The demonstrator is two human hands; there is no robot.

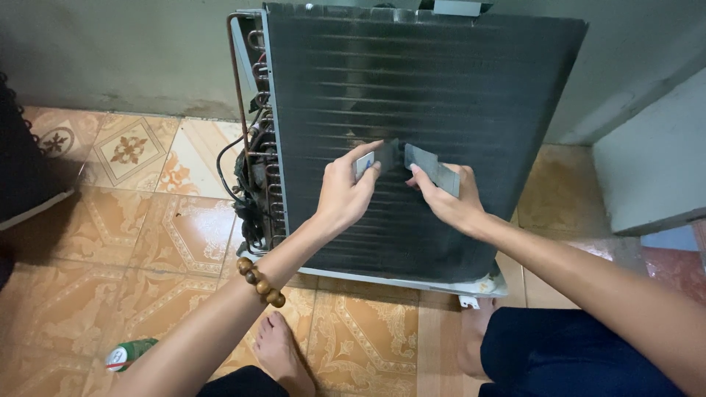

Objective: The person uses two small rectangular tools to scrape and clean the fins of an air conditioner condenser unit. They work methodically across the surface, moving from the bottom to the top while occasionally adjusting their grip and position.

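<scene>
Head view: both hands (401, 187) raised, each pinching grey strip (434, 167) against condenser coil (441, 88).

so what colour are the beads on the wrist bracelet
Brown wooden-looking beads, worn on the left wrist; the head view shows them clearly against the patterned orange floor tiles.

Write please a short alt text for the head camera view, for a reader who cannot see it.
Two bare hands hold a grey strip against the dark finned coil of an air-conditioner unit standing on a patterned tile floor: the left hand and right hand each pinch one end of the strip. Copper tubes and wiring run down the coil's left side.
</scene>
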